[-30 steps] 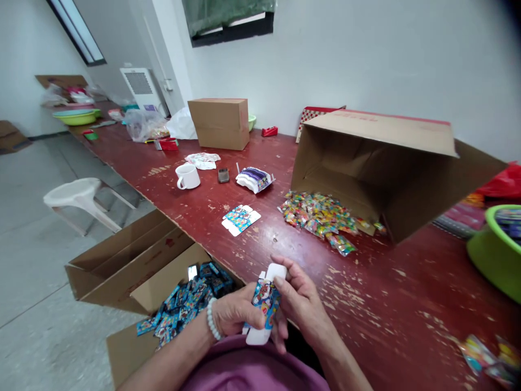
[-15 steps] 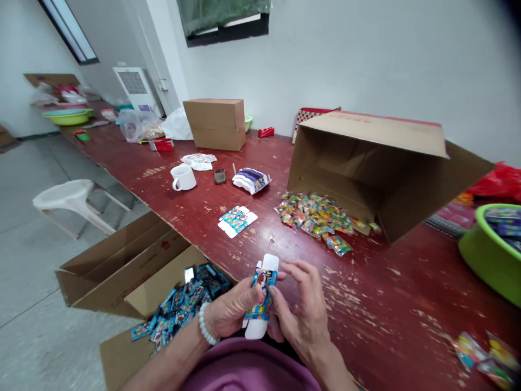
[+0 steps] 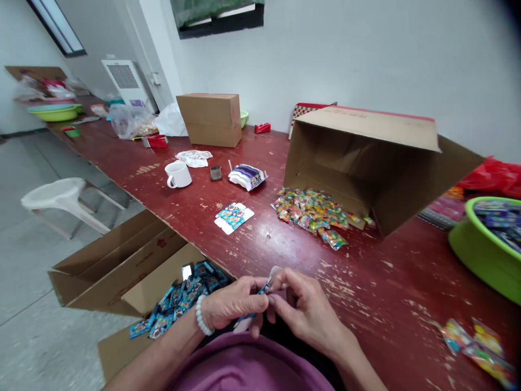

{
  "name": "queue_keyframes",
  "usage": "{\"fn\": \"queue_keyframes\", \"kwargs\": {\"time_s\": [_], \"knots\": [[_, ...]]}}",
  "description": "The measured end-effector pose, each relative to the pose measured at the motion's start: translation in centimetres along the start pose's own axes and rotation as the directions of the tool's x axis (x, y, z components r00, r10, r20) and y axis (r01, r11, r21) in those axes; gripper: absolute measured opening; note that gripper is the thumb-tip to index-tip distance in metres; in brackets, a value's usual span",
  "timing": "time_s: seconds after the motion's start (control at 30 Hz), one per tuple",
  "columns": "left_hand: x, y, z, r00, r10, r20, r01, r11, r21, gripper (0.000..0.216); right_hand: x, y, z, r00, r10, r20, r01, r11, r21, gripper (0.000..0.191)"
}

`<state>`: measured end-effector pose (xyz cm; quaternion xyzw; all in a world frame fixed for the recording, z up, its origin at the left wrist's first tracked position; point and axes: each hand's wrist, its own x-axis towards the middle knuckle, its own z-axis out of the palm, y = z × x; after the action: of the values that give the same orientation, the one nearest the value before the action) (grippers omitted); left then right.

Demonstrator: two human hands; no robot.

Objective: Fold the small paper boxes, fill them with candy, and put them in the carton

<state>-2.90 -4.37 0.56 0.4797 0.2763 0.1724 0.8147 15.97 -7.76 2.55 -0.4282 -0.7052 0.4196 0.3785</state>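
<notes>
A small blue printed carton (image 3: 243, 325), tilted edge-on and mostly covered by fingers, is between my two hands above the table's near edge. My left hand (image 3: 232, 303), with a pale bead bracelet at the wrist, grips its body. At the upper end, my right hand (image 3: 303, 304) pinches the carton near a white flap, thumb and fingers bent. Beyond them a flattened blue and white carton (image 3: 235, 217) lies on the red table (image 3: 252, 250). Colourful candy packets (image 3: 311, 210) spill from a large cardboard box (image 3: 366, 118) lying on its side.
Left and below the table edge, an open cardboard box (image 3: 134, 279) holds several filled-looking blue cartons (image 3: 183, 296). A white mug (image 3: 179, 175), a small dark object (image 3: 215, 173) and a purple-white pack (image 3: 246, 177) stand farther back. A green basin (image 3: 480, 258) and candy packets (image 3: 486, 350) are at right.
The carton has turned from showing its printed face to edge-on. My right hand has closed in from beside it onto its upper end. The view has shifted slightly.
</notes>
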Motion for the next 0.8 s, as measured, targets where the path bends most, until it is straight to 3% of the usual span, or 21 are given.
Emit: {"fn": "queue_keyframes", "kwargs": {"time_s": [0.07, 0.13, 0.23, 0.3, 0.4, 0.43, 0.53, 0.6, 0.7, 0.8], "knots": [[0.0, 0.3, 0.0, 0.999, -0.041, 0.019, 0.04, 0.998, 0.045, 0.057, 0.0, 0.0, -0.6, 0.99, 0.061, 0.126, -0.07, 0.995, 0.068, 0.011], [0.0, 0.4, 0.0, 0.992, -0.108, 0.06, 0.104, 0.992, 0.074, 0.042, 0.0, 0.1, -0.9, 0.982, 0.082, 0.172, -0.089, 0.995, 0.035, 0.013], [0.1, 0.2, 0.1, 0.976, -0.197, 0.095, 0.19, 0.979, 0.08, 0.026, 0.1, 0.3, -0.6, 0.98, 0.085, 0.183, -0.09, 0.996, 0.02, 0.017], [0.3, 0.0, 0.2, 0.982, -0.19, -0.006, 0.189, 0.978, 0.082, 0.023, 0.2, 0.8, 0.0, 0.992, 0.102, 0.079, -0.103, 0.995, 0.002, 0.017], [0.7, -0.3, 0.2, 0.967, -0.099, -0.236, 0.125, 0.988, 0.095, 0.024, 0.4, 2.3, 1.2, 0.962, 0.116, -0.249, -0.134, 0.989, -0.058, 0.032], [0.9, -0.4, 0.3, 0.957, -0.078, -0.278, 0.109, 0.989, 0.097, 0.025, 0.5, 2.8, 1.6, 0.946, 0.129, -0.297, -0.143, 0.989, -0.026, 0.034], [1.5, -0.7, 0.4, 0.948, -0.033, -0.317, 0.073, 0.991, 0.115, 0.025, 0.7, 4.3, 2.3, 0.954, 0.176, -0.242, -0.134, 0.975, 0.18, 0.022], [1.8, -0.7, 0.5, 0.933, 0.064, -0.353, 0.012, 0.978, 0.209, 0.023, 0.8, 4.7, 2.4, 0.95, 0.172, -0.262, -0.113, 0.968, 0.226, 0.031], [1.6, -0.6, 0.6, 0.87, 0.256, -0.421, -0.111, 0.934, 0.339, 0.024, 0.9, 4.5, 1.9, 0.929, 0.204, -0.31, -0.141, 0.967, 0.212, 0.03], [1.1, -0.9, 1.0, 0.807, 0.316, -0.499, -0.193, 0.94, 0.282, 0.044, 0.9, 4.3, 1.9, 0.929, 0.245, -0.275, -0.166, 0.945, 0.281, 0.028]]}}
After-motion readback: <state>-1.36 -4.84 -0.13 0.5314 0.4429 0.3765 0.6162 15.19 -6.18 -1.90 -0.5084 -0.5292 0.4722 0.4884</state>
